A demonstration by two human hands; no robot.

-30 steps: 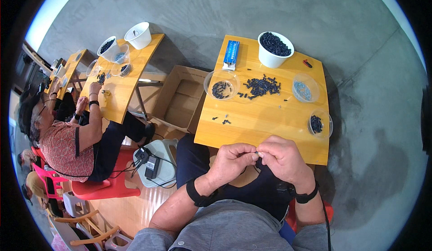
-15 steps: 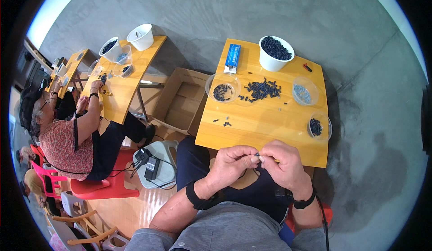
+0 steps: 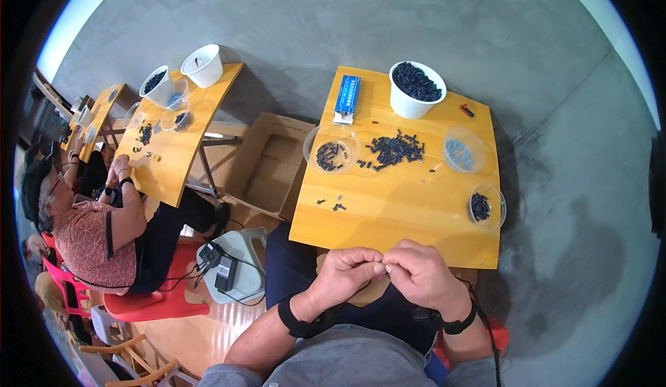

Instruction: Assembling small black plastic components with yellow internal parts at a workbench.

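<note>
My left hand (image 3: pixel 347 274) and my right hand (image 3: pixel 422 276) meet just off the near edge of the yellow wooden table (image 3: pixel 388 227). Thumb and fingers of each are pinched together, tip to tip. Whatever lies between the fingertips is too small and covered to make out. Beyond them on the table are a few loose small black parts (image 3: pixel 338 207) and a larger pile of black cylindrical pieces (image 3: pixel 395 150). A clear tub (image 3: pixel 357 152) at the left holds more black pieces. At the right stand a tub of small silvery parts (image 3: pixel 459 154) and a tub of black pieces (image 3: pixel 480 207).
A white bucket (image 3: pixel 409 107) heaped with black pieces, a blue box (image 3: pixel 348 96) and a red-and-black tool (image 3: pixel 467 110) are at the far side. An open cardboard box (image 3: pixel 263 172) and a grey stool (image 3: pixel 239 286) with cables stand left. Another person (image 3: pixel 94 241) works at the neighbouring table.
The view has shifted, so the table sits lower and further left. My hands stay pinched together; the dark bit seen between my fingertips is now hidden. The other person's hands have drawn together.
</note>
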